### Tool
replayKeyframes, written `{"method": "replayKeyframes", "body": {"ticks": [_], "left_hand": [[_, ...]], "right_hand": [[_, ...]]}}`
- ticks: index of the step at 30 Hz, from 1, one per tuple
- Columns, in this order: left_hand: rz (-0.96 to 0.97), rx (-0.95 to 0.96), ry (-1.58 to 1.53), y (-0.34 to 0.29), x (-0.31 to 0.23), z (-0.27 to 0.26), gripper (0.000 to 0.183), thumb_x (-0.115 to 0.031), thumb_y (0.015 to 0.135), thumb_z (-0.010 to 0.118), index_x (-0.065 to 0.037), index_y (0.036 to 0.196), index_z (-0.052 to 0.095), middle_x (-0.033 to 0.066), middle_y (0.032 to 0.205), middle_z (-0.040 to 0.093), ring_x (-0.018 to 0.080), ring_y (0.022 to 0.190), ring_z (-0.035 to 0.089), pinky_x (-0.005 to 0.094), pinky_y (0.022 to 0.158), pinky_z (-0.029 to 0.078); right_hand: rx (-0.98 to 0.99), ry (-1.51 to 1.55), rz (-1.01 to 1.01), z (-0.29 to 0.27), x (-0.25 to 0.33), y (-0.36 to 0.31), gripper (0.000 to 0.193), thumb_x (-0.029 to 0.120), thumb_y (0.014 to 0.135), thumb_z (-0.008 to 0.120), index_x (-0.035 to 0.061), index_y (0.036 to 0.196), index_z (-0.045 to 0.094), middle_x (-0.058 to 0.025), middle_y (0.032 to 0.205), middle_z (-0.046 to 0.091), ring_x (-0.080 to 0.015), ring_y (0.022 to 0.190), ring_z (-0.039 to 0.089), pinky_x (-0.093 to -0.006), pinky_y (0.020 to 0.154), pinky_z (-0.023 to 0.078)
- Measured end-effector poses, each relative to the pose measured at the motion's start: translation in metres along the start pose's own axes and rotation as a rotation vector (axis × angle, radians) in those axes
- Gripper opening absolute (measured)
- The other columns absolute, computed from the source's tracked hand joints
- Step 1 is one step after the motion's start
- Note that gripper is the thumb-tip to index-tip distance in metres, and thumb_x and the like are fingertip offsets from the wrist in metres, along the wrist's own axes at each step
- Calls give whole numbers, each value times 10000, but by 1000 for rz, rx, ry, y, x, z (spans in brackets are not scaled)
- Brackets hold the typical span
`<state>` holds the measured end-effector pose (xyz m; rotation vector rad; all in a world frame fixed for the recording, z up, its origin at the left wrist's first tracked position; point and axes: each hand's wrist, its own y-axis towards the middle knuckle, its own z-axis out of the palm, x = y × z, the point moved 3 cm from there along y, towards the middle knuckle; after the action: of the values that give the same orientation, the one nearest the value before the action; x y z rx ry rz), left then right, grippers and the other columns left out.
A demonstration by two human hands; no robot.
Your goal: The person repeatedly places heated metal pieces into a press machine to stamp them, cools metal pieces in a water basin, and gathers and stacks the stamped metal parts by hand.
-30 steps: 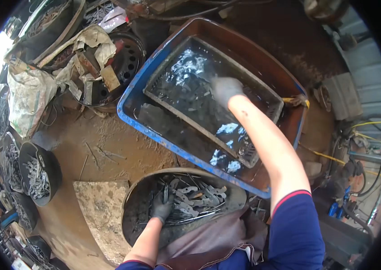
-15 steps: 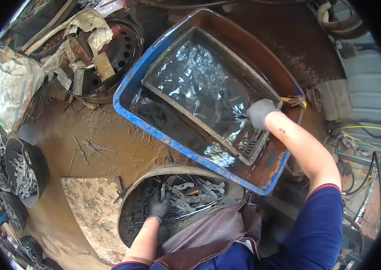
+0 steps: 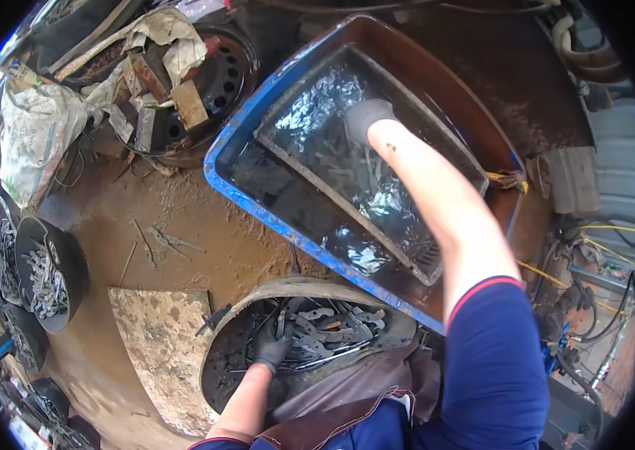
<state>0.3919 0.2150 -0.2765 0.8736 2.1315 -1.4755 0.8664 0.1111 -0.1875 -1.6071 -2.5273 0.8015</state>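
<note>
My right hand (image 3: 370, 120), in a grey glove, reaches far over a shallow dark-grey tray (image 3: 317, 190) standing in water. Its fingertips are hidden at the water's surface, so I cannot tell what they hold. Metal pieces (image 3: 366, 169) show blurrily under the water beside it. The tray lies inside a big blue tub (image 3: 272, 221) with rusty inner walls. Closer to me, my left hand (image 3: 274, 349), in a dark glove, is closed around a slim grey metal piece (image 3: 280, 324) inside a round-edged container (image 3: 216, 349). Flat shaped metal parts (image 3: 325, 326) are heaped beside that hand.
A stained flat board (image 3: 156, 337) lies left of the container. Thin metal pieces (image 3: 171, 241) rest on the muddy brown floor (image 3: 107, 225). Black buckets of metal parts (image 3: 47, 285) line the left side. A wheel rim (image 3: 231, 82) with scrap blocks sits beyond; hoses (image 3: 617, 315) run at right.
My right hand has moved from the tray's near right end to its far left part, the arm stretching over the water. My left hand stays in the container. The view has shifted slightly.
</note>
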Motion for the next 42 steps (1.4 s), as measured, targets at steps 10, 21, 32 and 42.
{"method": "replayKeyframes", "body": {"ticks": [10,21,32,42], "left_hand": [[20,-6,-30,7,13,12,422,-280,800,699,-51,1144,613,147,986,674,237,868,635,354,798,493],[210,-119,-19,14,28,18,419,-299,833,655,-4,1127,608,221,1062,649,320,994,628,388,854,473],[-6,-22,96,38,17,38,473,-218,870,678,-1,1263,529,119,1082,628,226,812,599,362,729,514],[537,-118,310,-5,-81,7,495,-261,881,668,-78,1309,499,68,1027,632,157,767,583,297,608,489]], "right_hand": [[431,-375,-142,17,-69,-139,255,129,818,571,74,1020,717,-108,1065,694,-281,986,672,-409,790,530],[31,158,240,33,-150,-398,172,154,843,533,113,854,699,-119,847,700,-329,819,680,-414,696,536],[-751,2219,874,110,-12,-840,287,275,989,495,0,995,576,75,587,351,-23,446,289,-196,391,196],[-1392,2303,1146,210,96,-1016,265,255,992,475,9,973,571,64,572,371,-27,423,289,-197,375,213]]}}
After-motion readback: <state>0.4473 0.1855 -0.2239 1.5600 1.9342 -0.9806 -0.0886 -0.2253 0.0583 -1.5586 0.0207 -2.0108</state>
